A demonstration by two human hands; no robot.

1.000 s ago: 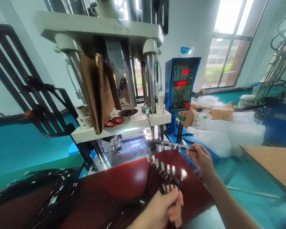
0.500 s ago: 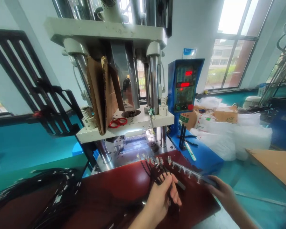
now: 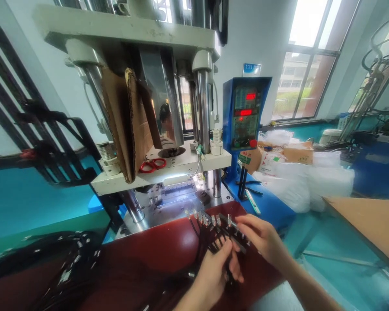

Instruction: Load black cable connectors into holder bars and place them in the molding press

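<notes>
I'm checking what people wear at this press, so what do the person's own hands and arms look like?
The left hand and right hand are gloveless. The left forearm and right forearm are bare where they show, with no sleeve, watch or bracelet visible.

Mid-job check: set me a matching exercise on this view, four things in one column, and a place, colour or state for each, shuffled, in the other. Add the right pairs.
Things:
1. Left hand
2. Scissors
3. Control box
4. Folded cardboard

Places, colours, states:
A. Blue, with lit red digits
B. Brown, standing upright
C. Closed around black cables
D. Red-handled, lying on the pale machine plate

Right pairs: 1-C, 2-D, 3-A, 4-B.
</notes>
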